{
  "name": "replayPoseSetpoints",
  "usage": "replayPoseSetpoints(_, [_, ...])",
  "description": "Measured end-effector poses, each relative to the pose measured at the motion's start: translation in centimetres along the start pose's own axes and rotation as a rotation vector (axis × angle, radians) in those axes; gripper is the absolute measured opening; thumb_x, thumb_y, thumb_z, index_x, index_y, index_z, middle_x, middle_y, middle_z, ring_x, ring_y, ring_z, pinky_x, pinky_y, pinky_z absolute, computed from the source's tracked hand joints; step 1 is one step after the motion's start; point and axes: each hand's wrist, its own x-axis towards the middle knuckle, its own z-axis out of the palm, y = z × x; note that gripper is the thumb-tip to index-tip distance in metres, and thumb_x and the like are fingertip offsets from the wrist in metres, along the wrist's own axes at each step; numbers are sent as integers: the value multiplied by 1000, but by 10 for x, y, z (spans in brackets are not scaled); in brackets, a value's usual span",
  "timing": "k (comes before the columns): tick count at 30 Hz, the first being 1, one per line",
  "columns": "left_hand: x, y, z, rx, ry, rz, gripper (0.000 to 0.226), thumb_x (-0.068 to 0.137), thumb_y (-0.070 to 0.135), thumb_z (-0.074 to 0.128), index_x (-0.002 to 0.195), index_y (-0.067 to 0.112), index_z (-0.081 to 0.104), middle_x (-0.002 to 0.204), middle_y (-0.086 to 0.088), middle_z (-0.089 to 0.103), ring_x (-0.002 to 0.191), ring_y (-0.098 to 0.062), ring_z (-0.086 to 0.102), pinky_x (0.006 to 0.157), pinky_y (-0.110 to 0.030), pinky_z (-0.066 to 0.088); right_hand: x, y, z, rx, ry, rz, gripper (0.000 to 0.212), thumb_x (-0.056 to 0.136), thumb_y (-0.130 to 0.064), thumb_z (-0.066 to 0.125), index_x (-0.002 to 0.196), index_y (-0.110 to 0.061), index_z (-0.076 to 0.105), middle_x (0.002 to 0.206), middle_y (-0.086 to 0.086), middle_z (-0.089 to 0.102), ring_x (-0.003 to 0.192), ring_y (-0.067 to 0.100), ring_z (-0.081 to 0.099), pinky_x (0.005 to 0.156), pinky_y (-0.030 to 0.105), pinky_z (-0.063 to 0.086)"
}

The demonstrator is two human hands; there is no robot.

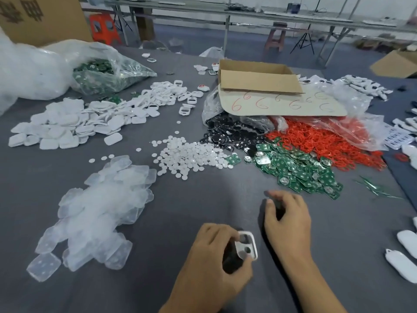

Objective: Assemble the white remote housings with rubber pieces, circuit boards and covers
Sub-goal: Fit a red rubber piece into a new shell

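White housing [247,246] pinched in curled left hand [216,249].

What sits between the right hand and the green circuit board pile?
Nothing visible. Only bare grey mat lies between the right hand and the nearest green circuit boards, just ahead of it.

Small assembly workshop or factory floor. Told by loose parts heaped in bulk on a grey cloth-covered worktable [203,199]: white housings [67,125], green circuit boards [300,170], red rubber loops [327,141], clear covers [101,206]. Also a cardboard box [259,83], a plastic bag [121,71] of stock, long metal-legged benches [225,19] and an orange stool [103,28] behind.
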Motion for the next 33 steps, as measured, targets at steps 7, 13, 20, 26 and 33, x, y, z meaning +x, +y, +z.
replayPoseSetpoints(7, [3,-3,3,-31,42,-34,28,76,42,75,98,37,57,109,23,56,109,-8,55,83,-13,45,1,3,4,-24,-9,-32,16,91,-22,65,104,-29,70,94,-19,55,95,5,51,85,-4,27])
replayPoseSetpoints(13, [10,-3,9,101,-3,78,49,71,50,78,115,29,69,111,23,60,108,-2,54,93,-23,48,0,5,5,-79,-33,-83,13,87,-22,69,96,-32,70,89,-17,61,91,10,50,85,0,28])
replayPoseSetpoints(20, [8,-7,5,-39,-5,-9,31,79,31,78,108,39,71,104,22,57,91,1,60,81,-10,46,2,6,5,-44,-27,-46,14,88,-21,69,99,-30,71,93,-18,60,95,10,54,84,-2,28])
replayPoseSetpoints(26, [9,-6,-4,-143,26,-31,34,85,0,74,92,33,69,89,15,70,82,-10,70,72,-21,53,0,0,3,9,-22,-69,16,86,-21,69,98,-30,71,90,-18,63,91,5,57,83,0,32])
replayPoseSetpoints(33, [13,-15,-5,84,119,82,43,65,-17,79,81,23,79,97,18,74,94,-2,58,85,-12,46,44,11,-11,128,105,110,18,87,-14,67,96,-29,73,89,-10,70,75,4,61,71,18,46])
